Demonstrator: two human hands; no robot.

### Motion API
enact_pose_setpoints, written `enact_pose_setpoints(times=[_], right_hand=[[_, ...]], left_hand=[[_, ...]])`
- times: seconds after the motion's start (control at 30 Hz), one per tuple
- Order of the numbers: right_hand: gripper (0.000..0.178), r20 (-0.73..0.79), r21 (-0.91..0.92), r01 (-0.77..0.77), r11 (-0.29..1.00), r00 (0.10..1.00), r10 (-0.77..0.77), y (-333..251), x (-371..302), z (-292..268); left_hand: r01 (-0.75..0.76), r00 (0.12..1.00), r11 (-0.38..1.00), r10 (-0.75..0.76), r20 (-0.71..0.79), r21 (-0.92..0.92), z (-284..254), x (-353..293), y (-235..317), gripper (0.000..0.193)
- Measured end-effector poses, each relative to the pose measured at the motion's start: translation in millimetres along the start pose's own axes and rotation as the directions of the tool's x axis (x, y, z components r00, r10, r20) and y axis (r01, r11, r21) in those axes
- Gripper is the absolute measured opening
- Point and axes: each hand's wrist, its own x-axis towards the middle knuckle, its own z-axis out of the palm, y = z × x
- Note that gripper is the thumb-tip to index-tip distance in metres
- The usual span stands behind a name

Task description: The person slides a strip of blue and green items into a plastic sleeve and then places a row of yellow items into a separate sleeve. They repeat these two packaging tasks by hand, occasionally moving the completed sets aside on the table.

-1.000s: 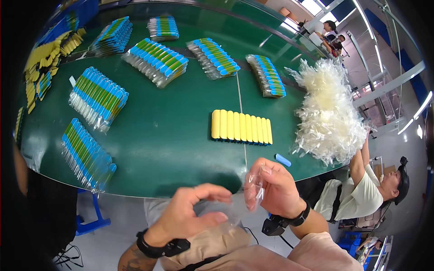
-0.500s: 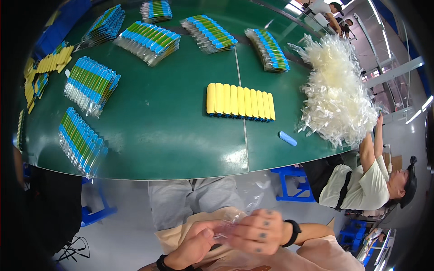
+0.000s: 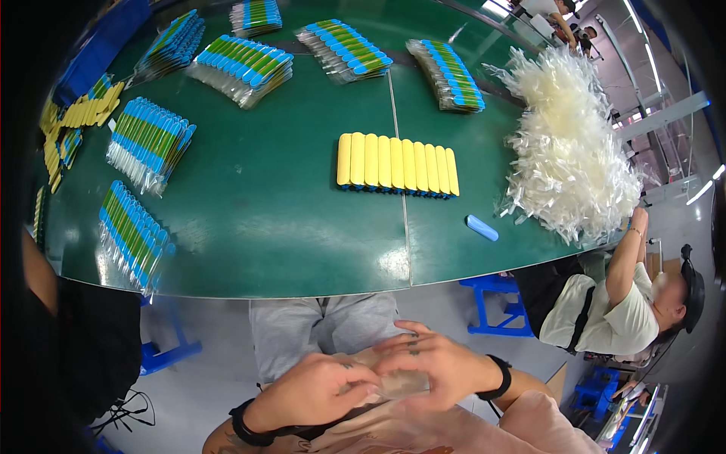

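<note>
My left hand [image 3: 318, 390] and my right hand [image 3: 439, 367] are close together over my lap, below the table's front edge. Thin clear plastic [image 3: 402, 384], which looks like a bag, stretches between them; its outline is faint against my peach clothing. The left fingers are curled in at its left side. On its other side the right fingers bend over it, with one or two of them raised. On the table ahead lies a row of yellow round-ended flat strips [image 3: 397, 163], blue beneath. A small light-blue rounded piece [image 3: 482, 228] rests to its right.
Several stacks of blue-and-green strips in clear sleeves [image 3: 242, 64] lie across the green table [image 3: 287, 227]. A big heap of clear plastic bags [image 3: 567, 151] stands at the right, where a co-worker [image 3: 605, 303] reaches in. Loose yellow strips [image 3: 91, 106] and a blue bin [image 3: 102, 49] are far left.
My hands have turned and spread a little apart, with the left one higher and the plastic stretched lower between them. The view has shifted slightly. At the right, the co-worker's arms have shifted.
</note>
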Motion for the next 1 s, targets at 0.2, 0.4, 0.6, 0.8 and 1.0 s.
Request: enact_pose_setpoints(times=[0.2, 0.4, 0.6, 0.8, 1.0], right_hand=[[0.01, -0.145, 0.05, -0.198, 0.979, 0.968, 0.204, 15, 6, -19], [0.014, -0.44, 0.033, -0.257, 0.966, 0.864, 0.244, 22, 21, -9], [0.019, -0.539, 0.145, -0.25, 0.957, 0.791, 0.289, 39, 25, 11], [0.022, -0.655, 0.166, -0.212, 0.963, 0.707, 0.268, 42, 28, 23], [0.021, -0.669, 0.172, -0.181, 0.968, 0.7, 0.25, 45, 29, 28]], left_hand=[[0.008, 0.921, 0.975, 0.079, -0.381, 0.223, -16, 2, -7, 0.02], [-0.021, 0.668, 0.983, 0.149, -0.729, 0.183, -1, 15, -17, 0.026], [-0.06, 0.48, 0.907, 0.392, -0.785, 0.416, -7, 14, -38, 0.029], [0.022, 0.48, 0.945, 0.276, -0.833, 0.327, -8, 23, -33, 0.027], [0.0, 0.41, 0.946, 0.296, -0.863, 0.325, -6, 26, -41, 0.026]])
